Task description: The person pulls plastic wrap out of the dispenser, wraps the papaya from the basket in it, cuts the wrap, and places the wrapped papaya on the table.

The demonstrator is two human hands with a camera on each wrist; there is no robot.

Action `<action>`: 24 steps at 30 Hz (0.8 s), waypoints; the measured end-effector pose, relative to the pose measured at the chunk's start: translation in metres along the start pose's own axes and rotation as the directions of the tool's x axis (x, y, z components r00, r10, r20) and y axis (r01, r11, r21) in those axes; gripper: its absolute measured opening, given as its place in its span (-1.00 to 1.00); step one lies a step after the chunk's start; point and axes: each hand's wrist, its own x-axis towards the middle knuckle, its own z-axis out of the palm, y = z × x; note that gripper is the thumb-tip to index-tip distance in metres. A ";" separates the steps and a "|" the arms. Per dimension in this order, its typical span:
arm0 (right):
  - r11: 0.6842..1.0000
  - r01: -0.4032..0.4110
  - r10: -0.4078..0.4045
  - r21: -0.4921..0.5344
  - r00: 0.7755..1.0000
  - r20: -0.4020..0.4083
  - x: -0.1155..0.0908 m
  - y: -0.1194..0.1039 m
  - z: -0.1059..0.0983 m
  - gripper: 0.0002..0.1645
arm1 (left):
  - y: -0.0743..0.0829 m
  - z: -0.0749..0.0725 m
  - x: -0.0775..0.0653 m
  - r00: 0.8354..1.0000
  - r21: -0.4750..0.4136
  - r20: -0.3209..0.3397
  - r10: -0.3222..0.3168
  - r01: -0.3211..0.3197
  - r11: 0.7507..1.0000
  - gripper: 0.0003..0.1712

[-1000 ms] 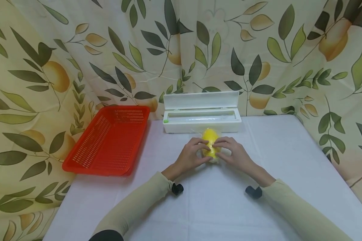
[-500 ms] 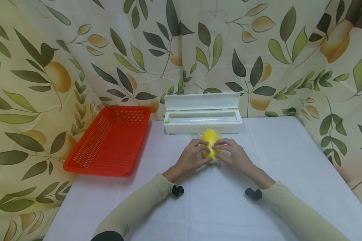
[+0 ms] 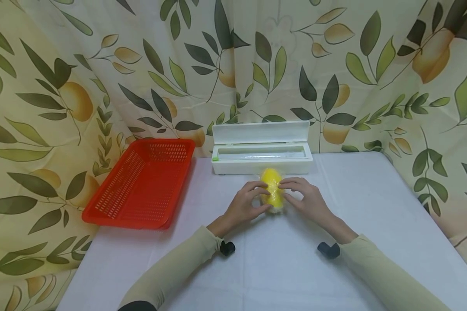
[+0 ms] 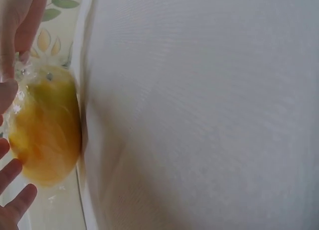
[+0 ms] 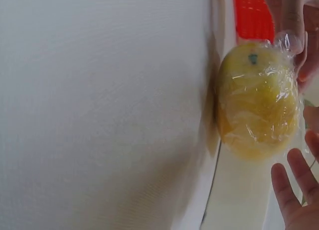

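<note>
An oval yellow mango (image 3: 273, 190) wrapped in clear cling film is between the two hands on the white-covered table. Its dark stem end shows through the film in both wrist views, at the top of the mango (image 5: 256, 105) in the right wrist view. My left hand (image 3: 241, 202) holds the mango from the left, thumb low and fingers curled on its upper side. From the other side my right hand (image 3: 309, 201) has its fingertips right at the mango's edge. Loose, spread fingers (image 5: 286, 185) of that hand show beside the wrapped fruit in the right wrist view.
Behind the mango stands a long white cling film dispenser (image 3: 262, 167) with its lid raised and a roll inside. A red perforated plastic basket (image 3: 140, 194) sits at the left edge of the table (image 3: 272, 268). A leaf-patterned curtain (image 3: 233, 65) hangs behind.
My right hand has drawn slightly to the right, its fingertips going from over the mango to its edge. The left hand keeps its hold. The whole view has shifted a little.
</note>
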 end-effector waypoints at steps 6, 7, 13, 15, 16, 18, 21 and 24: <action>0.999 -0.044 0.044 0.011 0.999 0.001 -0.002 0.001 -0.001 -0.61 | 0.000 -0.003 0.001 1.000 0.018 -0.014 0.006 -0.006 1.000 -0.64; 0.999 -0.049 0.049 0.014 0.999 0.007 -0.002 0.001 -0.001 -0.61 | 0.000 -0.004 0.001 1.000 0.017 -0.015 0.004 -0.004 1.000 -0.65; 0.998 -0.051 0.049 0.028 0.998 0.048 -0.005 -0.001 0.001 -0.62 | -0.001 -0.002 0.002 1.000 0.000 0.023 -0.021 0.021 1.000 -0.69; 0.999 -0.045 0.044 0.020 0.997 0.059 -0.005 -0.003 0.001 -0.62 | -0.001 -0.002 0.003 0.998 -0.002 0.047 -0.035 0.035 0.999 -0.69; 0.999 -0.040 0.039 0.012 0.997 0.064 -0.005 -0.005 0.000 -0.62 | -0.001 -0.002 0.003 0.997 0.009 0.058 -0.044 0.043 0.999 -0.69; 1.000 -0.023 0.024 -0.017 0.997 0.078 -0.004 -0.008 -0.001 -0.63 | -0.001 -0.004 0.004 0.995 0.045 0.070 -0.065 0.062 0.997 -0.68; 0.997 -0.001 0.009 -0.077 0.993 0.115 -0.003 -0.014 -0.003 -0.66 | -0.002 -0.008 0.006 0.992 0.103 0.065 -0.109 0.102 0.989 -0.63; 0.992 0.011 0.008 -0.125 0.989 0.150 -0.001 -0.018 -0.004 -0.69 | -0.001 -0.011 0.007 0.989 0.133 0.044 -0.143 0.136 0.982 -0.62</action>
